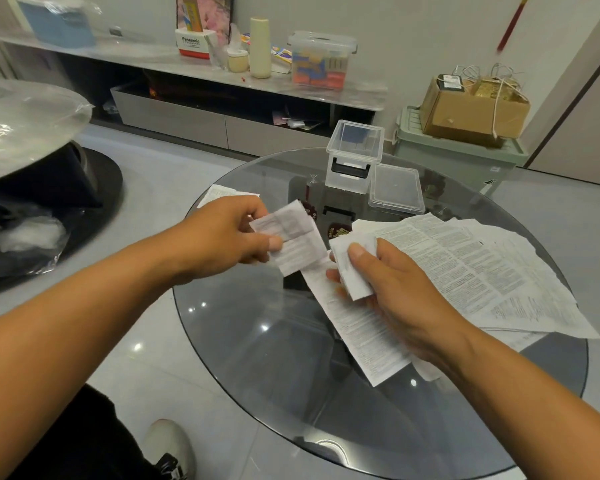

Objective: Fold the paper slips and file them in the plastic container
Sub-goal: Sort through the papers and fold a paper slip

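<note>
while both hands work above the round glass table (243, 341) in the middle of the frame, the left hand (229, 233) pinches a folded paper slip (291, 233) between thumb and fingers, and the right hand (392, 282) grips another folded slip (354, 268) with its thumb pressed on top. a long printed slip (357, 327) hangs under the right hand and lies down across the glass. to the right of centre a loose spread of printed sheets (482, 271) covers the table, partly hidden by the right hand and forearm, and one more sheet (219, 194) peeks out behind the left hand. the clear plastic container (354, 157) stands open at the far edge of the table, above centre, with its lid (395, 188) lying just beside it to the right; between the hands and the container there is only bare glass. at the upper right a cardboard box (471, 109) sits on a pale green bin (458, 157). along the top of the frame a long shelf (194, 64) holds a cream bottle (260, 46), a lidded clear box (321, 60) and a white and red box (194, 43) reading "panasonic". the print on the sheets is too small to read. at the lower left a shoe (170, 448) rests on the tiled floor.
</note>
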The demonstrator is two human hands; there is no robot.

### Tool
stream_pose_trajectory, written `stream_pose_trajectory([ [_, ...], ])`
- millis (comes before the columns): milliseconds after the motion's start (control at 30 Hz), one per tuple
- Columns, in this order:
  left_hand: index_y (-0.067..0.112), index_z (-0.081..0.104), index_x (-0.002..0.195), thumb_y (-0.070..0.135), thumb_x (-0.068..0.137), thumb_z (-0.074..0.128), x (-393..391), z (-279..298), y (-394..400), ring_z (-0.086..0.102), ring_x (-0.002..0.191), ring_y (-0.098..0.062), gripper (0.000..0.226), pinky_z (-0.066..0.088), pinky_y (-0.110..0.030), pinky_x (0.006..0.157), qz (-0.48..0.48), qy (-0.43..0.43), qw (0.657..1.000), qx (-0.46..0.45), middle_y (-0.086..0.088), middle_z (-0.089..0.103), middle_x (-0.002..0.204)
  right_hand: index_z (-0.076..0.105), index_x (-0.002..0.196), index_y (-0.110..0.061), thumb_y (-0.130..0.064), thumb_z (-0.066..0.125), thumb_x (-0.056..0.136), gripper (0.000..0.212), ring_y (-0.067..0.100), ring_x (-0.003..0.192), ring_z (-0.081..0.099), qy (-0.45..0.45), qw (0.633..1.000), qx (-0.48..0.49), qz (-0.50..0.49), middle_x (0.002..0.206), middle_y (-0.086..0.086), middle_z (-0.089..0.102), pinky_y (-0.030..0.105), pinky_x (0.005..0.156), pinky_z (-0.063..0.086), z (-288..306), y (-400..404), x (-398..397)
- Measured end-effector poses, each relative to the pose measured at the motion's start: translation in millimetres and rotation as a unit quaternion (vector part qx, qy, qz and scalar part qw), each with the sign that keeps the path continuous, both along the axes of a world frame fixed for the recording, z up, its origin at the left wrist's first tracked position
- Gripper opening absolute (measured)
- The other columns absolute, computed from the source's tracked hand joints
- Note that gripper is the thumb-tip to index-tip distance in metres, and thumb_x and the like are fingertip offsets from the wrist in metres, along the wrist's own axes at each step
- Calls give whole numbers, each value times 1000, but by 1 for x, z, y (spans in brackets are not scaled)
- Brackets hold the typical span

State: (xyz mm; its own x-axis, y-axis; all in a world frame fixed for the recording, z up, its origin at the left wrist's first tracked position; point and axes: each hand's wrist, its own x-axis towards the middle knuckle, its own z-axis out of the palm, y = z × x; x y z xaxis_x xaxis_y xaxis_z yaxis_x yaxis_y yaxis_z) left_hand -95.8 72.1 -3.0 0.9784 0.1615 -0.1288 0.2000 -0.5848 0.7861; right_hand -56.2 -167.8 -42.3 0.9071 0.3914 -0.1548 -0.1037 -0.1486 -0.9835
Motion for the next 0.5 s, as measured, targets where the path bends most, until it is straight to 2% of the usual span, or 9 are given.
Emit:
stream_pose_trajectory([
  [100, 6, 60, 117, 14, 93, 70, 3, -3, -7, 77, 89, -21, 27, 61, -22, 66, 31, 37, 970, -236, -9, 78, 98, 60, 124, -8, -25, 51, 107, 26, 30, 107, 74, 101, 987, 124, -4, 115, 11, 76, 41, 87, 63, 8, 3, -3],
  [167, 6, 60, 122, 12, 92, 70, 5, -10, -12, 76, 87, -19, 32, 61, -21, 65, 42, 54, 946, -317, -12, 78, 102, 59, 127, -8, -23, 49, 108, 26, 31, 112, 72, 122, 979, 161, 12, 120, 10, 75, 43, 89, 62, 9, 2, -3],
  [200, 5, 61, 122, 10, 92, 70, 5, -14, -15, 75, 82, -17, 32, 60, -20, 64, 46, 61, 941, -330, -13, 78, 100, 58, 128, -8, -23, 50, 108, 27, 30, 114, 71, 124, 978, 168, 14, 121, 10, 75, 45, 92, 61, 9, 2, -3],
  [300, 4, 63, 119, 9, 91, 73, 5, -26, -27, 73, 73, -15, 30, 60, -20, 62, 44, 82, 942, -323, -14, 77, 90, 60, 128, -8, -24, 52, 106, 28, 31, 119, 69, 109, 981, 162, 1, 125, 14, 72, 51, 96, 58, 8, 2, -3],
  [367, 5, 65, 118, 11, 89, 75, 3, -31, -36, 73, 73, -14, 31, 60, -21, 64, 38, 83, 948, -305, -10, 78, 89, 61, 127, -7, -24, 53, 106, 29, 33, 116, 70, 116, 978, 171, 10, 121, 16, 73, 47, 91, 61, 10, 2, -5],
  [500, 18, 68, 115, 27, 87, 80, 2, -35, -44, 73, 85, -9, 32, 54, -18, 64, 26, 36, 984, -171, 6, 77, 102, 60, 128, -8, -26, 52, 106, 30, 31, 110, 73, 114, 978, 170, 27, 115, 12, 76, 42, 85, 64, 13, 0, -6],
])
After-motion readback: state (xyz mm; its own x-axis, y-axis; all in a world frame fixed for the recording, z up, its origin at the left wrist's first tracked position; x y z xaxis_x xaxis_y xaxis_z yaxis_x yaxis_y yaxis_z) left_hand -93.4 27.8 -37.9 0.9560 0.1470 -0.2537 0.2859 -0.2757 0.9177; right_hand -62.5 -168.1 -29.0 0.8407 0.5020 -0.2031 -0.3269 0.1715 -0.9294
